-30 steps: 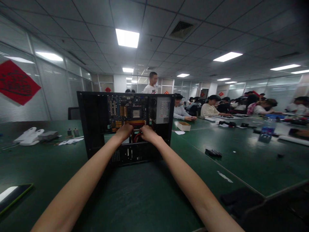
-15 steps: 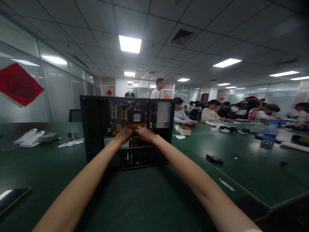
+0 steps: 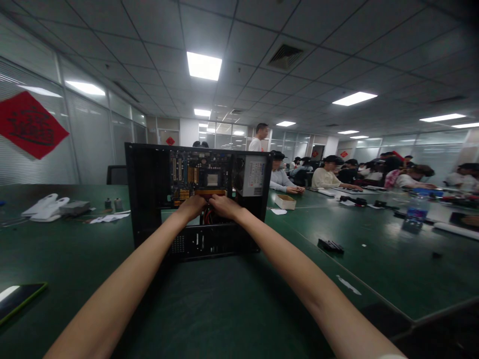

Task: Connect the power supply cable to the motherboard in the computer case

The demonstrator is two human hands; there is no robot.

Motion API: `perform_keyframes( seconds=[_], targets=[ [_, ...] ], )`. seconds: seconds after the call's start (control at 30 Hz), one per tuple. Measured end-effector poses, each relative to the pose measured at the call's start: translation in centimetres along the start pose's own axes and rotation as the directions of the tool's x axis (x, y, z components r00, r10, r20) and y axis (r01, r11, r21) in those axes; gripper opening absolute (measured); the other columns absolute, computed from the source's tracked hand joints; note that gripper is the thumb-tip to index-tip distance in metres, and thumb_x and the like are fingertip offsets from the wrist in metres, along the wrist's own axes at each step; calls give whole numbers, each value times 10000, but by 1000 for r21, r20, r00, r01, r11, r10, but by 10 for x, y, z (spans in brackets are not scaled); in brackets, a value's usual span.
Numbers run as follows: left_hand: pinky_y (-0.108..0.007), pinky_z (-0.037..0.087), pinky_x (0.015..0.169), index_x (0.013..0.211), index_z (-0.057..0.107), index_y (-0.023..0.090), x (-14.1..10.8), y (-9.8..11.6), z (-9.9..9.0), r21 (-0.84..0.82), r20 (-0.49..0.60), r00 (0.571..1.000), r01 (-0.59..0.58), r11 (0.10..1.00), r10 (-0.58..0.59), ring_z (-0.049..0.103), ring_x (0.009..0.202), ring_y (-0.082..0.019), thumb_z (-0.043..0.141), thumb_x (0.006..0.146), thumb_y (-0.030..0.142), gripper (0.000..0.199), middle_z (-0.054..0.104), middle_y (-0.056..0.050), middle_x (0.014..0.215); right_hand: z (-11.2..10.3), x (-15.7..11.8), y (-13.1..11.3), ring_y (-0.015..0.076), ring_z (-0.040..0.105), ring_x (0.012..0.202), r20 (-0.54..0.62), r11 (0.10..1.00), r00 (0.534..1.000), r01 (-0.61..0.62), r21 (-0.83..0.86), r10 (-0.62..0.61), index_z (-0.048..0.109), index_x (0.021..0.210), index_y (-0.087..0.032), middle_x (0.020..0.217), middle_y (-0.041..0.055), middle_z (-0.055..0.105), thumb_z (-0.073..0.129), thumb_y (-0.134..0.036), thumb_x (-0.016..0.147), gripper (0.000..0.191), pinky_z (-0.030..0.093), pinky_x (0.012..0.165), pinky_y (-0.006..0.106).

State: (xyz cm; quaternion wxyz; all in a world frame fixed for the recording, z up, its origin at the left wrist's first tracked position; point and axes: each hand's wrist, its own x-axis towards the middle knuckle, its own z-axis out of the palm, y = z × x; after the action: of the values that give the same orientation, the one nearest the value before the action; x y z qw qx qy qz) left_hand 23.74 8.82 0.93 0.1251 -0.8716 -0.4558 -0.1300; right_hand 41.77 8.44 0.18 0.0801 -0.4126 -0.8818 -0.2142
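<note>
An open black computer case (image 3: 146, 194) stands upright on the green table in front of me. Inside it are a motherboard (image 3: 220, 167) with a square silver processor (image 3: 213, 180), and a power supply (image 3: 255, 175) at upper right. My left hand (image 3: 192, 205) and my right hand (image 3: 224, 205) meet at the board's lower edge, fingertips close together, just below the orange memory slots (image 3: 211, 193). Both hands have fingers bent and pinched; whatever they grip is hidden behind them. Red and dark cables (image 3: 208, 217) hang directly beneath the fingers.
At left lie white plastic bags (image 3: 47, 208), a grey block (image 3: 75, 207) and a green-edged phone (image 3: 20, 299). To the right are a small box (image 3: 285, 201), a black plastic part (image 3: 331, 246) and a water bottle (image 3: 416, 212). Several people sit at the tables beyond.
Both hands stay at nearly the same spot on the board. The view has shifted slightly, and a person walking in the background has moved to the right.
</note>
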Motion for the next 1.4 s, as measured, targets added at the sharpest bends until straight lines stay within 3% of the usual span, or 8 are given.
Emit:
perform_keyframes(
  seconds=[0.63, 0.83, 1.03, 1.4],
  targets=[
    [-391, 530, 976, 1117, 802, 150, 0, 0, 0, 5, 10, 1000, 9, 1000, -10, 715, 1140, -316, 525, 991, 177, 306, 750, -221, 1198, 1, 5, -4, 300, 686, 1120, -1, 999, 1000, -20, -27, 20, 574, 1312, -104, 1297, 208, 611, 367, -107, 1030, 351, 564, 917, 410],
    [-350, 529, 972, 1147, 803, 199, 0, -3, 5, -33, -12, 1000, 15, 999, -15, 711, 1148, -279, 525, 986, 168, 322, 754, -180, 1220, 8, 8, 2, 290, 678, 1146, -1, 1000, 1000, -7, -17, 7, 567, 1338, -118, 1329, 199, 596, 417, -90, 1008, 363, 549, 951, 396],
    [-325, 527, 947, 1109, 806, 158, 0, -1, 5, -47, -17, 1000, 23, 999, -24, 712, 1148, -280, 501, 1018, 206, 321, 758, -189, 1200, 16, 11, 7, 277, 687, 1128, -22, 1000, 1000, 4, 15, -4, 586, 1331, -132, 1328, 183, 596, 418, -111, 1027, 348, 547, 946, 387],
    [-341, 532, 933, 1093, 803, 156, 2, 2, 2, -22, -3, 999, 47, 999, -47, 728, 1101, -283, 501, 995, 160, 318, 762, -190, 1178, 11, 0, 4, 232, 664, 1136, -62, 995, 997, -29, 97, 35, 640, 1278, -126, 1304, 163, 621, 434, -80, 1012, 339, 517, 980, 338]
  ],
)
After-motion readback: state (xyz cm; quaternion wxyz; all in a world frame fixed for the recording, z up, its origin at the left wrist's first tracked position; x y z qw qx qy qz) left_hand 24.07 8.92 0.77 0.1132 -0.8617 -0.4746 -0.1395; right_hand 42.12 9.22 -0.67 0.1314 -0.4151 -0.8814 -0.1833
